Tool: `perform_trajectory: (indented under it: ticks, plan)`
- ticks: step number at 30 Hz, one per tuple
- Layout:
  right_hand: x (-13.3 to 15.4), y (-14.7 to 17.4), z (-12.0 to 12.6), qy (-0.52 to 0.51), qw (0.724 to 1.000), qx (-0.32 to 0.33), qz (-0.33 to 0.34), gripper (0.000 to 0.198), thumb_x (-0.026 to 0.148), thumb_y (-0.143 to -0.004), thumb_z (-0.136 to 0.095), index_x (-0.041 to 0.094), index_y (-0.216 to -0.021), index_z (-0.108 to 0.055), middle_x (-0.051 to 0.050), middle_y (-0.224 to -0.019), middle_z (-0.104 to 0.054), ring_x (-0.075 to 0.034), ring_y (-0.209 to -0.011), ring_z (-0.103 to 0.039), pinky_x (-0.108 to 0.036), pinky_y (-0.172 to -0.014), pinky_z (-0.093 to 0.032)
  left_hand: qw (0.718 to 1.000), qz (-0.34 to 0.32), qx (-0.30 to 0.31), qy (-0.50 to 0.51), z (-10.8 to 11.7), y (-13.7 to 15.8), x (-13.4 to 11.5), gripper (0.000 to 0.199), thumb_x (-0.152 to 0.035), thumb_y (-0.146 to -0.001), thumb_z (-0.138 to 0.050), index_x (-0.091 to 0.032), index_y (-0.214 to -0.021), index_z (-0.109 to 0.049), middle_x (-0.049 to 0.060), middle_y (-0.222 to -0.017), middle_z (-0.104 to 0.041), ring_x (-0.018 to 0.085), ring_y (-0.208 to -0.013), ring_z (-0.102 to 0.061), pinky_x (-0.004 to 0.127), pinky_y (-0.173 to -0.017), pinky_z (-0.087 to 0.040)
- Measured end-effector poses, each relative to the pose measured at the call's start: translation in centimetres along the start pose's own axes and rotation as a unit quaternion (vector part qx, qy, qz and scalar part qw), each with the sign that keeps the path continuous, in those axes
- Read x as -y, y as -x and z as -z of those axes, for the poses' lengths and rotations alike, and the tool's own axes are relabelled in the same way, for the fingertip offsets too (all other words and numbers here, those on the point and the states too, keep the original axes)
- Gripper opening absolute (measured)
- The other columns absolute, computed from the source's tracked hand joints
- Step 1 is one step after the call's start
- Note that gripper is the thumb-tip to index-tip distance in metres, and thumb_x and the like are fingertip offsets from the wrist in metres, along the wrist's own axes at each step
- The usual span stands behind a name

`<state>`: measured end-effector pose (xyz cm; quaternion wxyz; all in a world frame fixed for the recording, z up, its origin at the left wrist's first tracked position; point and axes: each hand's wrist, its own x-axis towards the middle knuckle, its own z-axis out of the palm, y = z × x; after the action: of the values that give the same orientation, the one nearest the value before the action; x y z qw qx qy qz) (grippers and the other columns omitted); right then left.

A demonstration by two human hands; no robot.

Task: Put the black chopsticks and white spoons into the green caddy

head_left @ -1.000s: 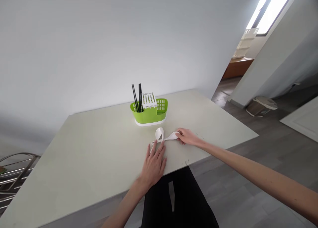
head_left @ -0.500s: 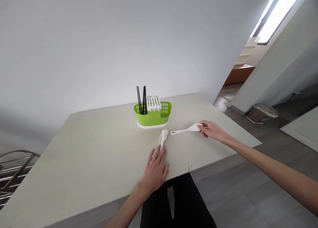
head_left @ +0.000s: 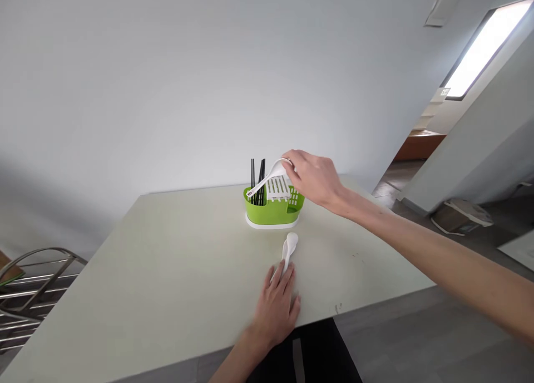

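Observation:
My right hand (head_left: pixel 312 177) pinches a white rice spoon (head_left: pixel 273 172) by its bowl. The handle end points left and down over the left part of a green cutlery basket (head_left: pixel 271 213). Black chopsticks (head_left: pixel 253 174) stand upright in that left part, close to the handle tip. On the table (head_left: pixel 200 249), my left hand (head_left: pixel 275 305) lies flat with fingers stretched over the handles of white spoons (head_left: pixel 292 241). Two of these overlap, bowls facing away from me; their handle ends are hidden under my fingers.
A white slatted piece (head_left: pixel 277 188) sits across the basket's middle. The wall (head_left: pixel 200 93) rises behind the table. To the left is a metal rack (head_left: pixel 37 294); a bin-like container (head_left: pixel 461 216) stands on the floor at the right.
My right hand has lifted the spoon off the table and carried it left and up to above the basket. My left hand stays on the other spoons. The view has shifted slightly.

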<state>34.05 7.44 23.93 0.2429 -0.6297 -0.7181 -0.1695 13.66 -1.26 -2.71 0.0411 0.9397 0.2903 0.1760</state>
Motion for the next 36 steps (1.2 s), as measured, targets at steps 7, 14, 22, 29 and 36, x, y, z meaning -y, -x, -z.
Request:
perform_trajectory:
  ticks: [7,14,22,29,36]
  plan:
    - [4.4,-4.9,-4.8,0.133,0.971,0.153,0.129,0.029,0.002,-0.095,-0.046,0.012,-0.112,-0.068,-0.019,-0.11,-0.073,-0.028,-0.09,-0.069,-0.033,-0.068,-0.038,1.0,0.01,0.0,0.012,0.0,0.5,0.1,0.061,-0.043,-0.109,-0.037,-0.017,-0.164,-0.036,0.004,-0.171,-0.035,0.026,-0.162,-0.024,0.046,-0.131,-0.027]
    - [7.1,-5.7,-9.6,0.15,0.949,0.229,0.153,0.033,-0.008,-0.083,-0.056,0.007,-0.108,-0.071,-0.021,-0.108,-0.074,-0.026,-0.091,-0.071,-0.03,-0.067,-0.041,1.0,0.014,0.008,0.026,0.0,0.9,0.2,0.064,-0.04,-0.107,-0.039,-0.019,-0.167,-0.03,0.005,-0.171,-0.036,0.027,-0.162,-0.021,0.048,-0.131,-0.025]
    - [8.7,-6.9,-13.0,0.13,0.941,0.288,0.118,0.023,-0.005,-0.079,-0.062,0.008,-0.089,-0.078,-0.019,-0.09,-0.078,-0.024,-0.083,-0.073,-0.031,-0.071,-0.045,0.999,0.02,0.013,0.027,-0.2,1.1,0.2,0.065,-0.04,-0.106,-0.041,-0.017,-0.166,-0.032,0.005,-0.171,-0.036,0.026,-0.163,-0.019,0.047,-0.132,-0.024]
    - [9.2,-8.6,-14.7,0.08,0.953,0.288,0.052,0.024,0.012,-0.095,-0.055,0.008,-0.097,-0.079,-0.022,-0.103,-0.077,-0.027,-0.092,-0.075,-0.032,-0.076,-0.05,0.999,0.02,0.025,0.032,0.0,1.1,0.2,0.062,-0.037,-0.106,-0.041,-0.016,-0.164,-0.036,0.003,-0.172,-0.034,0.026,-0.163,-0.018,0.047,-0.133,-0.021]
    - [8.3,-8.8,-13.8,-0.006,0.963,0.268,0.001,0.047,0.039,-0.109,-0.04,0.011,-0.101,-0.077,-0.021,-0.107,-0.076,-0.029,-0.097,-0.073,-0.031,-0.072,-0.049,0.999,0.02,0.024,0.031,0.1,1.1,0.3,0.061,-0.037,-0.106,-0.041,-0.017,-0.163,-0.036,0.003,-0.172,-0.035,0.025,-0.163,-0.018,0.047,-0.133,-0.023]
